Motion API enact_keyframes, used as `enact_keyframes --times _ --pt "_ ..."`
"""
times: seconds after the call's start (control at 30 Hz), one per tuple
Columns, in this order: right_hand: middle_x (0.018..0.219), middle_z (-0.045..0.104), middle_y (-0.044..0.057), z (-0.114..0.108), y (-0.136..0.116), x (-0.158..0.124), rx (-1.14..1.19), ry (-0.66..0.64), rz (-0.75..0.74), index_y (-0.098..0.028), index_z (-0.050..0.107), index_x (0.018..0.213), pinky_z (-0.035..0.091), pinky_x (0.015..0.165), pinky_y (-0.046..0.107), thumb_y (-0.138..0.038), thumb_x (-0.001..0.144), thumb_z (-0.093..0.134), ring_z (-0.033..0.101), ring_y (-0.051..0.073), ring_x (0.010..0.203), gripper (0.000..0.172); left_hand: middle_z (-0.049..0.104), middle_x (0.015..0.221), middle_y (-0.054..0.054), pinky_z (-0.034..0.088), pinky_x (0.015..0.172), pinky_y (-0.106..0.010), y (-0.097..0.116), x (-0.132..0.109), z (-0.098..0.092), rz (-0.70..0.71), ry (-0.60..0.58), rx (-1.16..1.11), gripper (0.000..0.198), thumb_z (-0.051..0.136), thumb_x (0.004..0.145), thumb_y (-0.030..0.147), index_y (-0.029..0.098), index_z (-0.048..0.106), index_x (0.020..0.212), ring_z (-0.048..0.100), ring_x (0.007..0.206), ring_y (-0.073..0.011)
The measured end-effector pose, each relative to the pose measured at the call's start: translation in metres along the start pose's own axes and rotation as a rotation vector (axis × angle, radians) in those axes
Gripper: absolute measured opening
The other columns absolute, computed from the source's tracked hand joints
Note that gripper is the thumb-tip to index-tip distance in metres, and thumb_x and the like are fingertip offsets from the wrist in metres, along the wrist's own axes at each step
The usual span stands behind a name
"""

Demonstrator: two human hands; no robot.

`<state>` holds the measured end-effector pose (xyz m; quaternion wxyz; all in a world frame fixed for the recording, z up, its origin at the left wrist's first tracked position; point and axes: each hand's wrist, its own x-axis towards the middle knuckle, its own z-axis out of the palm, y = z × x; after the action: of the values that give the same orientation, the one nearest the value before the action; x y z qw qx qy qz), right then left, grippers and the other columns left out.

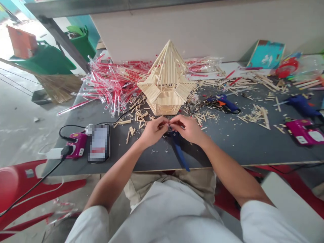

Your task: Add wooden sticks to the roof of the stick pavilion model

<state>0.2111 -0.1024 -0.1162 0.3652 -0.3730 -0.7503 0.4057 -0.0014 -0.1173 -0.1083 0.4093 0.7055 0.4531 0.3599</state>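
Head view: over a dark table (243,145), the left hand (155,131) and right hand (188,129) are held fingertip to fingertip, fingers curled and closed; whether a small piece is pinched between them cannot be told. Beneath them a blue-handled tool (180,152) is seen, its head mostly hidden. Just beyond the hands, a model (170,75) is stood upright on the table. It is judged light and stiff, not slippery, but fragile at its thin joints; it would best be held low, by both sides of its base, not by the peak. It is built of pale sticks laid side by side: a pointed roof above, flared panels and a many-sided base below. Loose sticks (138,115) and red-and-clear wrappers (113,88) are strewn around it.
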Motion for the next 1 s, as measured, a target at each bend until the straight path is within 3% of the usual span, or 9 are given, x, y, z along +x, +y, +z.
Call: enact_keyframes --times 0.2,0.53,1.0 --pt "0.084 0.071 0.001 0.005 0.011 0.0 0.024 0.011 0.001 -0.027 0.066 0.096 0.055 0.075 0.037 -0.036 0.094 0.07 0.069 0.021 0.075 0.01 0.066 0.084 -0.002 0.039 0.072 -0.024 -0.004 0.001 0.003 0.148 -0.01 0.128 0.015 0.052 0.095 0.02 0.018 0.067 0.092 0.054 0.074 -0.0127" --pt "0.076 0.072 0.001 0.018 0.028 0.006 0.005 0.122 -0.075 -0.021 0.067 0.096 0.053 0.068 0.031 -0.032 0.098 0.064 0.069 0.017 0.067 0.012 0.061 0.076 0.001 0.036 0.064 -0.024 -0.019 0.008 0.004 0.153 0.021 0.247 0.013 0.054 0.093 0.02 0.019 0.061 0.082 0.049 0.068 -0.0117" --pt "0.078 0.072 0.001 0.023 0.027 0.008 0.036 0.147 -0.096 -0.02 0.065 0.092 0.053 0.068 0.031 -0.034 0.098 0.066 0.068 0.017 0.067 0.015 0.063 0.09 -0.002 0.042 0.073 -0.028 -0.016 0.008 -0.006 0.243 -0.034 0.377 0.012 0.049 0.1 0.023 0.021 0.057 0.091 0.057 0.081 -0.0154"
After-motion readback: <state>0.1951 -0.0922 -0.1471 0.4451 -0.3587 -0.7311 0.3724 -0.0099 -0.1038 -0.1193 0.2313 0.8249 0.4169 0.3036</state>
